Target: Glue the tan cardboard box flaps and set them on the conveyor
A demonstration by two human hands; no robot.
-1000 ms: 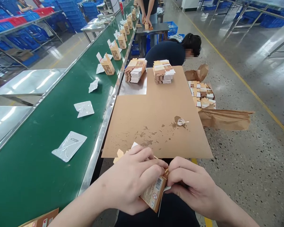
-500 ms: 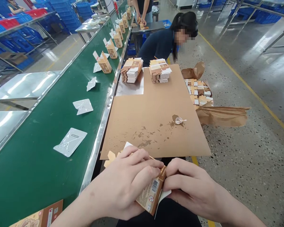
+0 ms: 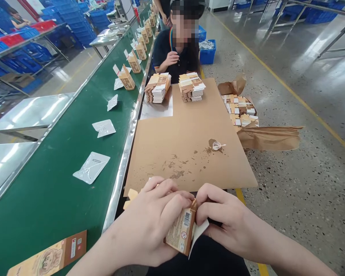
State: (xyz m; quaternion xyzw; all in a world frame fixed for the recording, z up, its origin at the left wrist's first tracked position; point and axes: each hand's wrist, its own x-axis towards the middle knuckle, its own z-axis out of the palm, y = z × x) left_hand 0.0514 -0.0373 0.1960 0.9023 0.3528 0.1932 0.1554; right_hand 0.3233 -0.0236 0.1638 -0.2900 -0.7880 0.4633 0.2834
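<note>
A small brown and tan printed carton (image 3: pixel 178 232) is held in front of me, its barcode side facing up. My left hand (image 3: pixel 153 222) wraps over the carton from the left, fingers curled across its top. At the carton's right end, my right hand (image 3: pixel 222 218) pinches by a white flap (image 3: pixel 199 232) that sticks out. Pale cut flaps at the other end show past my left hand. A printed carton (image 3: pixel 50 253) lies on the green conveyor belt (image 3: pixel 46 203) at the lower left.
Silver pouches (image 3: pixel 92 167) and upright open cartons (image 3: pixel 125 78) line the belt. Two stacks of flat cartons (image 3: pixel 158 88) stand on the cardboard-topped table (image 3: pixel 186 130), near a small clear ring-shaped item (image 3: pixel 216 145) on a wet stain. A co-worker (image 3: pixel 175 50) is beyond; a box of cartons (image 3: pixel 241 109) sits right.
The co-worker has risen from bending sideways and now faces the table. Pouches and the lower-left carton have shifted up the belt. My hands keep nearly the same hold on the carton.
</note>
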